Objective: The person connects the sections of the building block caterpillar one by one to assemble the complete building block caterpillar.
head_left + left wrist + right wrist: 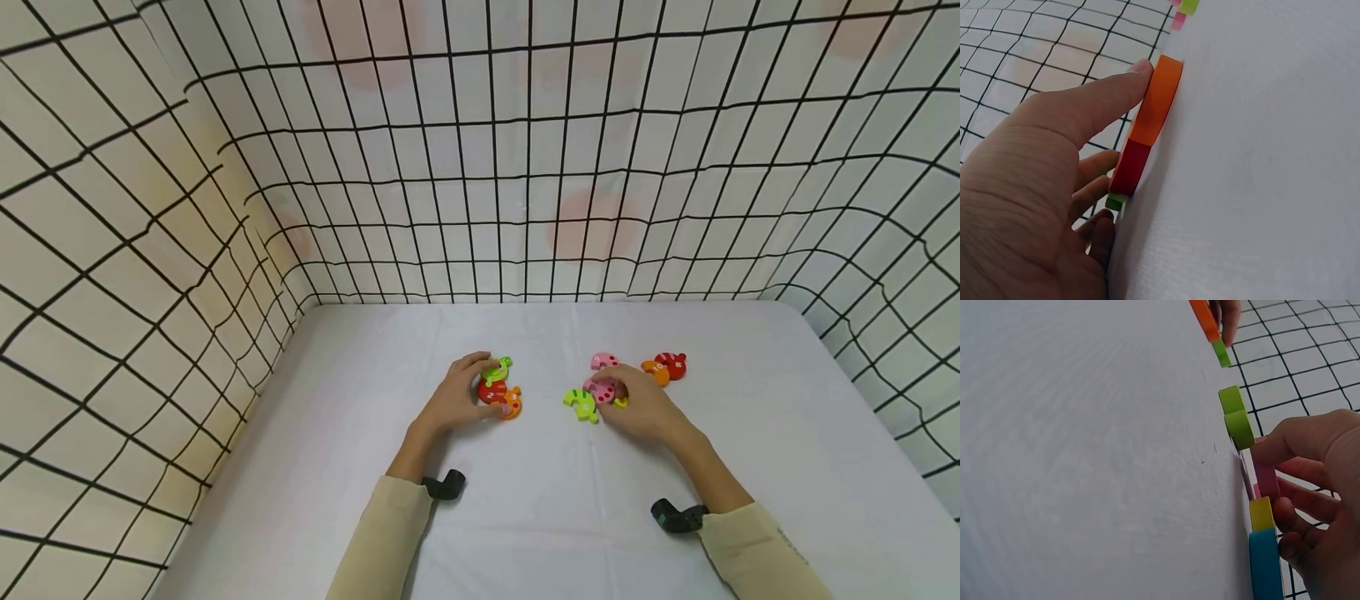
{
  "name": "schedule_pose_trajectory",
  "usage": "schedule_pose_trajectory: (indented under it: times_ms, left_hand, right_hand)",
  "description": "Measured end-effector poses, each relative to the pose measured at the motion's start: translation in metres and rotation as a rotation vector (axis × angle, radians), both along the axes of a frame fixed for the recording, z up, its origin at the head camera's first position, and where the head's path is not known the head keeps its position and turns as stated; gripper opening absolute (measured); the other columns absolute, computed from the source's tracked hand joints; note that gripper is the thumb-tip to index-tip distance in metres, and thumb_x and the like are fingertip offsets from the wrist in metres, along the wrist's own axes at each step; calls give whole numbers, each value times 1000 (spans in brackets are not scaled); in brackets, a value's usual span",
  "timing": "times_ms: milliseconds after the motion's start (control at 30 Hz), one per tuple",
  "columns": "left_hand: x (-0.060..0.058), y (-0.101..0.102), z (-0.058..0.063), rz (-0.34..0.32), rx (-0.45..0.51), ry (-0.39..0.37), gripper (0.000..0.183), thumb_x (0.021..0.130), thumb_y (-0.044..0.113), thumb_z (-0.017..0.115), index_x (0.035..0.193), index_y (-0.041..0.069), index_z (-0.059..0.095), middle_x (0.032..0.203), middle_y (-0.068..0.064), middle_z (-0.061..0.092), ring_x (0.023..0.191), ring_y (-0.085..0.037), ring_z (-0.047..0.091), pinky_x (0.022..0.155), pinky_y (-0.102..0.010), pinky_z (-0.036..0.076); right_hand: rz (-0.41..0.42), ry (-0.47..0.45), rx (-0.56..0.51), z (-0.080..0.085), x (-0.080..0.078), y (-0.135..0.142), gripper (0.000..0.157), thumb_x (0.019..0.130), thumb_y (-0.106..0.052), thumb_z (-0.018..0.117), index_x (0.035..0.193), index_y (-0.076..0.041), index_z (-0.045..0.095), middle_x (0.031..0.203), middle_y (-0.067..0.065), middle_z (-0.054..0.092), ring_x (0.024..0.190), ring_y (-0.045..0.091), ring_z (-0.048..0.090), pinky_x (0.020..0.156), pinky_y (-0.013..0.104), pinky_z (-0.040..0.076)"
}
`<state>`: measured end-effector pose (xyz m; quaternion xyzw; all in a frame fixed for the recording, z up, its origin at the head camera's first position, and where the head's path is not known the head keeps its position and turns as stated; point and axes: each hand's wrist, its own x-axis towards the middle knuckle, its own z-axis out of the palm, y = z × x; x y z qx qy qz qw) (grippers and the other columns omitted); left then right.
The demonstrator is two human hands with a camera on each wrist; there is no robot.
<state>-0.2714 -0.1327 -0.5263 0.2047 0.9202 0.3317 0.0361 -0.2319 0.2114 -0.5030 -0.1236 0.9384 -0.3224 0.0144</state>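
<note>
Beige sleeves (pixel 384 533) lie before bright pieces (pixel 492 392), black grid (pixel 529 119) behind.

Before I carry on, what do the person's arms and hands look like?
The left hand and right hand are bare, without gloves. The left sleeve and right sleeve are light beige, ending short of the hands. A stubby black device sits just beyond each sleeve's end.

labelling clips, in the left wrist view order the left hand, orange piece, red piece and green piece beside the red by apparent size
Largest to smallest:
1. left hand
2. orange piece
3. red piece
4. green piece, partly hidden, true size unsure
</note>
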Motion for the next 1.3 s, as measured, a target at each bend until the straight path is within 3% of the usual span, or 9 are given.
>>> schedule_pose_trajectory:
  times_ms: [167, 333, 533, 800, 1300]
  left_hand:
    - [1, 0, 0, -8, 16, 4, 77, 80, 47, 83, 147, 22, 55, 161, 0, 40, 151, -26, 37, 121, -54, 36]
    - [1, -2, 1, -15, 22, 5, 77, 80, 48, 83, 147, 23, 56, 161, -1, 40, 151, -27, 37, 121, -55, 36]
    - [2, -2, 0, -19, 37, 5, 70, 80, 47, 84, 143, 26, 60, 162, -2, 40, 151, -28, 37, 120, -57, 36]
    - [2, -1, 0, -17, 39, 10, 69, 80, 48, 83, 142, 27, 61, 161, -2, 41, 150, -29, 38, 120, -58, 37]
    - [2, -2, 2, -20, 34, 12, 70, 80, 47, 83, 142, 26, 61, 161, -3, 42, 150, -29, 39, 120, -57, 37]
  right_hand:
    - [17, 30, 1, 3, -2, -2, 43, 88, -15, 78, 129, -15, 68, 101, 5, 61, 95, 22, 52, 75, 30, 48]
    - [41, 79, -35, 6, -7, -9, 42, 88, -14, 79, 128, -13, 68, 109, 7, 67, 95, 22, 55, 74, 27, 50]
    - [83, 58, -93, 10, -10, -23, 41, 89, -12, 77, 129, -14, 69, 109, 5, 68, 93, 21, 55, 67, 24, 48]
    - [153, 79, -101, 10, -15, -41, 40, 91, -11, 74, 130, -15, 68, 127, 5, 69, 98, 22, 57, 73, 27, 49]
    - [235, 16, -101, 5, -25, -80, 39, 96, -15, 71, 134, -22, 66, 137, 1, 65, 101, 18, 58, 89, 38, 52]
